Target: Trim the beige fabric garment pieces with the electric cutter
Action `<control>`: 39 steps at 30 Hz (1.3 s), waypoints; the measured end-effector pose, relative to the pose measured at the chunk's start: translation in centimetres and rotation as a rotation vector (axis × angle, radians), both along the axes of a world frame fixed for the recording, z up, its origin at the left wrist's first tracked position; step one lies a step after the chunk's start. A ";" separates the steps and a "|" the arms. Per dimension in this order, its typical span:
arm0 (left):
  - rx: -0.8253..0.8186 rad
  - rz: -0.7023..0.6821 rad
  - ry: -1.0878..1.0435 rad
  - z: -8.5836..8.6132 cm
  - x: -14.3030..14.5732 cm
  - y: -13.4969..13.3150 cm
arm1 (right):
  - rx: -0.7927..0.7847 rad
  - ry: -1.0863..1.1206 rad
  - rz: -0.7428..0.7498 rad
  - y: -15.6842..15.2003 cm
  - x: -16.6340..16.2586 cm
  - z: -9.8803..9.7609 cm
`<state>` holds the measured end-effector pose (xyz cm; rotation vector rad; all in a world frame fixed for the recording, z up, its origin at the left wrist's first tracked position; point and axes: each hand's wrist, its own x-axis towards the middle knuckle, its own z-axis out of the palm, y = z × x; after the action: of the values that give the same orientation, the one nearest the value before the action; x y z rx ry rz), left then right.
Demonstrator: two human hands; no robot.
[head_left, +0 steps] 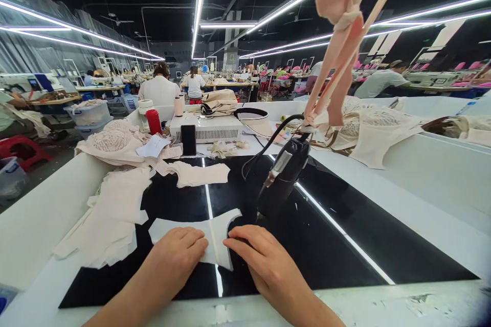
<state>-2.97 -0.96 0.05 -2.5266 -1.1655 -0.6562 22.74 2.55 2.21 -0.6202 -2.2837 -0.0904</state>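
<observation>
A pale, curved-edged fabric piece (209, 253) lies flat on the glossy black board (333, 260). My left hand (178, 253) rests on top of it, fingers close together and laid flat. At the piece's right edge, my right hand (264, 255) has its fingertips drawn together. Whether they pinch the edge or some small item is hidden. Beyond my right hand, a black handheld device (284, 173) with a cable hangs from knotted pink fabric straps (337, 56). A smaller cream fabric piece (201, 174) lies farther back on the board.
Stacked cream fabric pieces (109, 209) lie left of the board. Behind it stand a phone (188, 140), a red bottle (154, 122) and a white vented box (210, 129). Lace garments (383, 130) fill the back right. White side walls border the table; people sit at machines beyond.
</observation>
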 end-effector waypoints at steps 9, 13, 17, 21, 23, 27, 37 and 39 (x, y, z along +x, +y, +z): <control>-0.168 -0.187 -0.067 -1.1 2.1 1.2 | 0.136 0.795 -0.382 0.3 3.4 3.0; -0.132 -0.259 -0.072 -1.1 2.7 1.5 | -0.249 0.872 -0.295 3.0 3.2 3.5; -0.140 -0.304 -0.041 -1.2 3.5 2.1 | -0.485 0.846 -0.188 4.6 2.9 4.5; -0.109 -0.328 -0.056 -1.4 4.0 2.3 | -0.549 0.899 -0.098 5.3 2.5 5.5; -0.135 -0.330 -0.125 -1.4 4.1 2.2 | -0.569 0.876 -0.079 5.4 2.3 5.7; -0.280 -0.313 -0.332 -1.3 4.2 1.8 | -0.621 0.888 0.038 4.7 1.4 5.5; -0.474 -0.230 -0.565 -2.0 4.4 1.7 | -0.760 1.017 0.272 -0.3 -2.5 4.2; -0.479 -0.233 -0.580 -2.1 4.5 1.7 | -0.721 1.051 0.276 -0.5 -3.1 3.7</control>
<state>1.53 0.71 -2.02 -3.0074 -1.3401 -1.3862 19.61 2.04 5.95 -0.5019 -1.2862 0.9931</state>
